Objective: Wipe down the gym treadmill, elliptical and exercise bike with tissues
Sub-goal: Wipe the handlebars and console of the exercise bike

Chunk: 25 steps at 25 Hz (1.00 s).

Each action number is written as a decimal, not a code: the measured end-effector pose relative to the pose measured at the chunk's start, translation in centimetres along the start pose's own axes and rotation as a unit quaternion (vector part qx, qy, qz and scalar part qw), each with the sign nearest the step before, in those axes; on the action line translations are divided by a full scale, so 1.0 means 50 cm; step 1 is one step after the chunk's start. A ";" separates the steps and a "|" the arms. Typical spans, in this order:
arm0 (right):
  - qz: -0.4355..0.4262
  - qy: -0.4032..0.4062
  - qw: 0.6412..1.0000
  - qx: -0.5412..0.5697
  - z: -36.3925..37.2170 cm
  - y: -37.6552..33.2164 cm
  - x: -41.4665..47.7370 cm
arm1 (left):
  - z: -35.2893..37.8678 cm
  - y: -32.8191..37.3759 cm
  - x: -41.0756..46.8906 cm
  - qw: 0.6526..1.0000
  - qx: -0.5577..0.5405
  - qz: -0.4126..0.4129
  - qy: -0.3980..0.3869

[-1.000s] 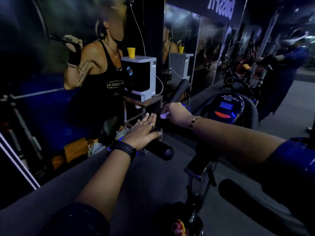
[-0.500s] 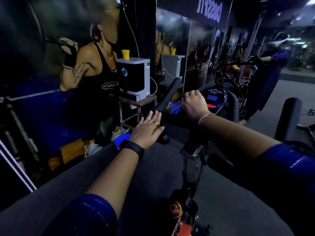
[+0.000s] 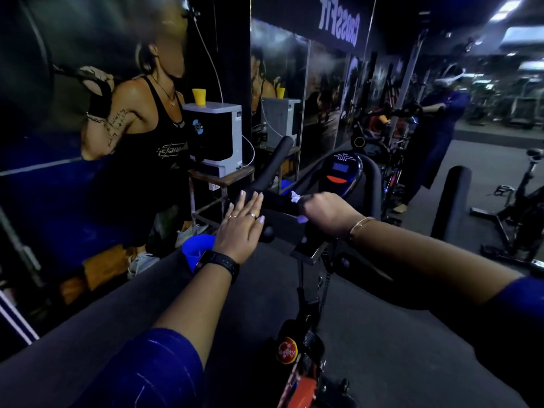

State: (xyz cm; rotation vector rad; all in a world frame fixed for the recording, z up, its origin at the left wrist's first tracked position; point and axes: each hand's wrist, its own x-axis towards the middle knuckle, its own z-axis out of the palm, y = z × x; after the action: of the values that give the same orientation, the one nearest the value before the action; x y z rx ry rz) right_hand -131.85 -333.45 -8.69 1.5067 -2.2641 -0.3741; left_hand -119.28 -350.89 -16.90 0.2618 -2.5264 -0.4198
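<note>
An exercise bike stands in front of me, with black padded handlebars [image 3: 276, 160] and a small console [image 3: 341, 169] showing a blue screen. My left hand [image 3: 241, 225] lies flat with straight fingers on the left handlebar grip. My right hand [image 3: 326, 213] is curled around the middle of the handlebar and grips a white tissue [image 3: 295, 197], whose crumpled edge sticks out by the fingers. The bike's frame [image 3: 297, 348] with a red knob drops away below.
A wall poster of a person fills the left. A white machine [image 3: 216, 136] with a yellow cup stands on a small table. A blue bucket [image 3: 195, 251] sits on the floor. Mirrors at the right reflect me. Another bike [image 3: 518, 207] stands far right.
My right hand has slid back along the handlebar towards the centre, and the tissue now shows at its fingers. My left hand stays flat on the left grip. The camera view shifted slightly.
</note>
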 end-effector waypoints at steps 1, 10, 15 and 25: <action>-0.012 0.001 1.000 0.001 0.007 0.014 -0.018 | 0.004 0.003 -0.002 1.000 -0.002 0.010 0.008; 0.091 -0.006 0.996 0.009 -0.020 0.027 -0.121 | 0.007 0.055 -0.051 0.999 0.033 0.010 -0.005; 0.126 0.003 0.971 0.202 -0.081 0.018 -0.073 | -0.037 0.048 -0.110 0.979 0.193 -0.021 -0.057; -0.064 0.099 0.925 0.362 -0.083 -0.203 -0.132 | -0.149 0.165 -0.401 0.934 0.286 -0.211 -0.031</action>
State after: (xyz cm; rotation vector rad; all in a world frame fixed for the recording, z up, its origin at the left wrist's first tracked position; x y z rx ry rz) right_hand -119.38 -331.27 -10.52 1.9196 -2.2478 0.6361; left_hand -99.38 -339.52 -18.07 1.0368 -2.5924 0.1727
